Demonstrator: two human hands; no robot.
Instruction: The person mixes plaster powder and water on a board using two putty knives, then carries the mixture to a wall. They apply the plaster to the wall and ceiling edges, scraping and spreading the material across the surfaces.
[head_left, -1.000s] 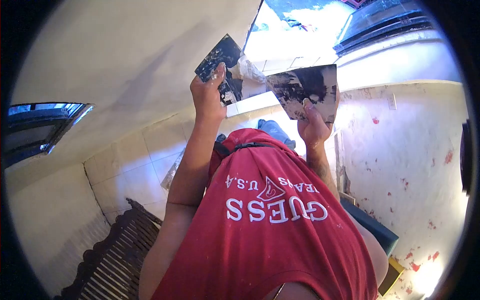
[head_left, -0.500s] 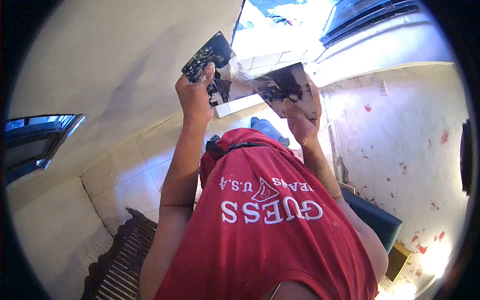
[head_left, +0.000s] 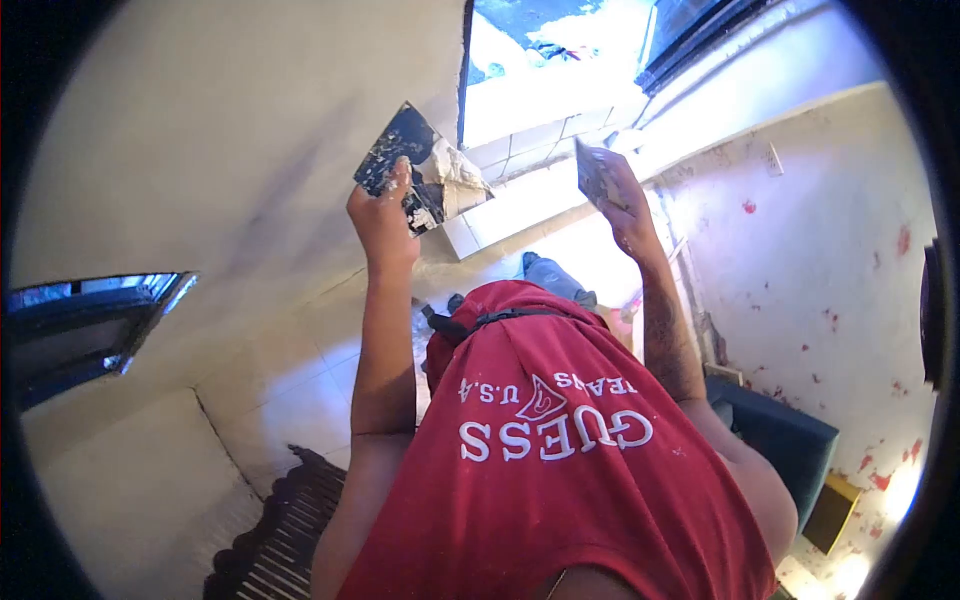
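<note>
My left hand [head_left: 384, 218] grips a dark flat plate [head_left: 432, 188] smeared with white paste, its thumb pressed on the near face. A thick whitish lump of paste [head_left: 458, 178] lies on the plate's right part. Off to the right, my right hand [head_left: 632, 212] is closed around a second flat plate [head_left: 594, 178], turned nearly edge-on with grey smears on it. The two plates are apart, both held up before a bright opening.
A pale wall [head_left: 270, 130] rises close on the left, with a small dark-framed window [head_left: 90, 325]. On the right is a wall with red specks [head_left: 790, 240]. A dark slatted piece [head_left: 290, 545] stands low left, a dark green padded object [head_left: 775, 440] low right.
The right-hand plate has moved away from the left one and turned edge-on. White paste now shows on the left plate. The camera view has shifted slightly.
</note>
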